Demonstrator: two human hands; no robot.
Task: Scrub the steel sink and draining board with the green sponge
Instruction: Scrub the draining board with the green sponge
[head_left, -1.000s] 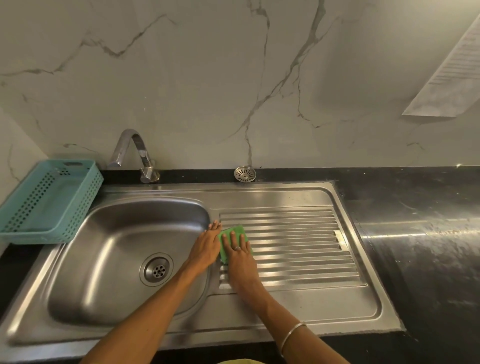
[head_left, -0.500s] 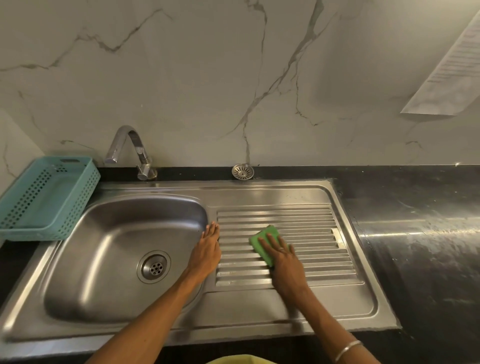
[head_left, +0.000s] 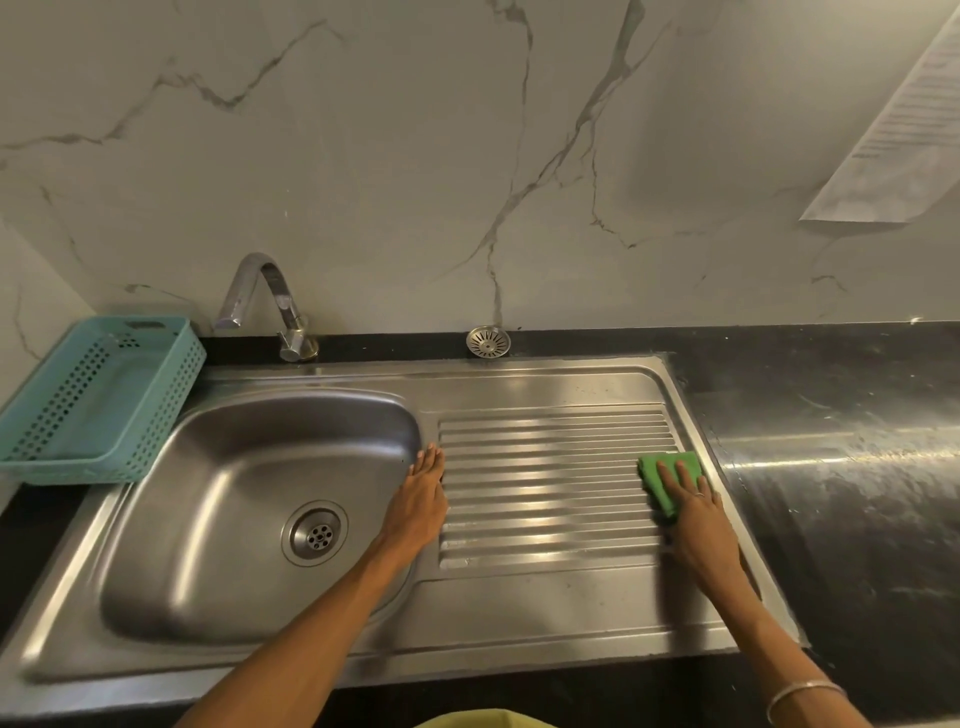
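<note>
The right hand (head_left: 698, 514) presses the flat green sponge (head_left: 667, 480) with straight fingers spread onto the right end of the ribbed steel draining board (head_left: 550, 499). The left hand (head_left: 418, 506) rests flat, fingers together, on the steel sink (head_left: 249, 467) rim.

A black, glossy stone countertop (head_left: 831, 415) runs along the foot of the marble wall and carries a stainless steel sink unit (head_left: 519, 613) set into it. On the dark strip behind the unit stand a curved chrome tap (head_left: 270, 301) and a small round steel strainer (head_left: 488, 341), which lies flat near the wall. At the left end, a turquoise perforated plastic basket (head_left: 104, 400) rests beside the basin, one corner over the steel rim.
</note>
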